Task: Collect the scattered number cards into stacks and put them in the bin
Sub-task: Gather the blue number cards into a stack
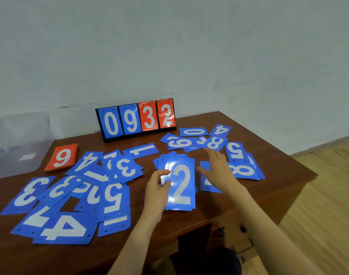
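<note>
My left hand point(157, 188) grips the blue stack point(180, 187) (a 2 on top). My right hand point(217, 167), fingers straight, lies over a loose card point(206, 184).

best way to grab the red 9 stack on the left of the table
Pinch the red 9 stack across its two long edges, coming straight down from above. It lies flat with nothing on top, and its near edge shows thickness, so fingers can likely catch both sides and lift it whole.

A scoreboard point(136, 120) stood at the back of the tabletop point(278, 155); cards point(112, 197) lay scattered left and right of a middle stack point(180, 187)
</note>
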Action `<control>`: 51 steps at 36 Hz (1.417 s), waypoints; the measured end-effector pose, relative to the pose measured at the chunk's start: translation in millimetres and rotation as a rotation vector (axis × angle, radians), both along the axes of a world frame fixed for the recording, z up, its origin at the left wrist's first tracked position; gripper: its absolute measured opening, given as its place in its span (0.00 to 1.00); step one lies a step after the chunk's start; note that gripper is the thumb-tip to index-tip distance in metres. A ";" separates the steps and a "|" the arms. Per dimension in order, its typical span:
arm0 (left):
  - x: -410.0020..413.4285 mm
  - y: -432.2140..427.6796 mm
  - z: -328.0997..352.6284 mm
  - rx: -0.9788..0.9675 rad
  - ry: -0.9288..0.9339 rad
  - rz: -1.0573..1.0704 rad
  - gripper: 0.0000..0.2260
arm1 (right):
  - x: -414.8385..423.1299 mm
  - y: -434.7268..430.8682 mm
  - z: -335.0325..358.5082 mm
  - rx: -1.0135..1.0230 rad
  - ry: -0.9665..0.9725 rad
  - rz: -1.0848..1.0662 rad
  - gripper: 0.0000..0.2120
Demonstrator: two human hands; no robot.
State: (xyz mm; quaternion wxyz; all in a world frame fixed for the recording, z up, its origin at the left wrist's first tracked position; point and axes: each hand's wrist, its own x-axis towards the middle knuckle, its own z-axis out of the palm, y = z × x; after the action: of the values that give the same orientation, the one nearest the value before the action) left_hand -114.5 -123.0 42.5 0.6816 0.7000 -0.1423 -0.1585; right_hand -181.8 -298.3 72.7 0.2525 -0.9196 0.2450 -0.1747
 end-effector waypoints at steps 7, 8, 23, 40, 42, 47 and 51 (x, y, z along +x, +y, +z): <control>8.8 4.6 -4.0 0.019 0.063 0.082 0.10 | 0.2 -8.2 -34.4 0.054 0.488 0.016 0.37; 9.3 4.7 -4.7 0.021 0.065 0.085 0.10 | -0.6 -6.2 -38.2 0.052 0.488 0.026 0.35; 7.6 27.9 -4.3 0.030 0.042 0.137 0.11 | 18.3 30.3 -29.3 -0.058 0.562 0.188 0.29; 19.5 66.7 -9.3 0.009 0.081 0.210 0.12 | 64.7 55.8 -32.3 -0.377 0.624 0.153 0.28; 20.5 67.9 -9.9 0.004 0.086 0.213 0.12 | 66.9 58.4 -33.6 -0.468 0.594 0.168 0.29; 24.4 69.5 -9.0 0.000 0.103 0.217 0.12 | 67.6 48.3 -13.5 -0.415 0.443 0.170 0.19; 29.0 69.3 -8.5 -0.011 0.116 0.214 0.11 | 58.5 40.2 14.1 -0.049 0.030 0.070 0.11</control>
State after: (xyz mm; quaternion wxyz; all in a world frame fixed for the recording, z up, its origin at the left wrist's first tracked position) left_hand -85.5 -53.7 34.0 0.7055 0.6972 -0.0279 -0.1244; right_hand -123.3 -258.1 86.8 0.2323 -0.9360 0.2121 -0.1576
